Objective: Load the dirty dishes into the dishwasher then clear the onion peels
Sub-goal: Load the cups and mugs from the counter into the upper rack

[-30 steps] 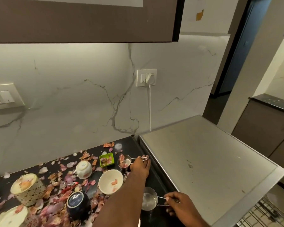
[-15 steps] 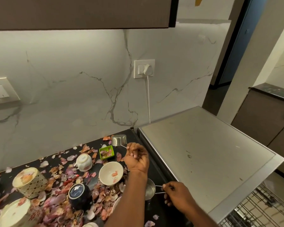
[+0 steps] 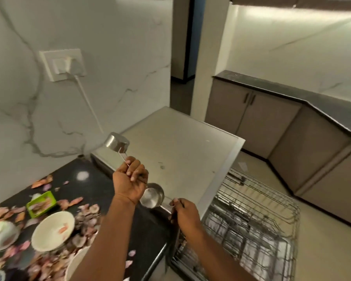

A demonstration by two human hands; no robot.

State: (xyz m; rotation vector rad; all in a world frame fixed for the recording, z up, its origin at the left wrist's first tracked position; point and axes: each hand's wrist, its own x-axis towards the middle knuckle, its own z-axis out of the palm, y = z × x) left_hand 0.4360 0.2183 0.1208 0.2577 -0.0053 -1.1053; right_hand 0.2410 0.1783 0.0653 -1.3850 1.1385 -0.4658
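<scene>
Above the worktop's point(image 3: 93, 191) right edge, I log two steel items. Item one: small steel cup point(image 3: 116, 143), tilted, its thin handle clenched in my left hand point(image 3: 130, 182); the cup stands up beyond the grip. Item two: second steel cup point(image 3: 152, 196), mouth up, handle pinched by my right hand point(image 3: 183, 213); cup just left of that grip. Dishwasher rack point(image 3: 251, 226) lies pulled out, lower right. Onion peels point(image 3: 85, 222) litter the worktop.

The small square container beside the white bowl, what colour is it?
Bright green container, seen in the head view.
</scene>
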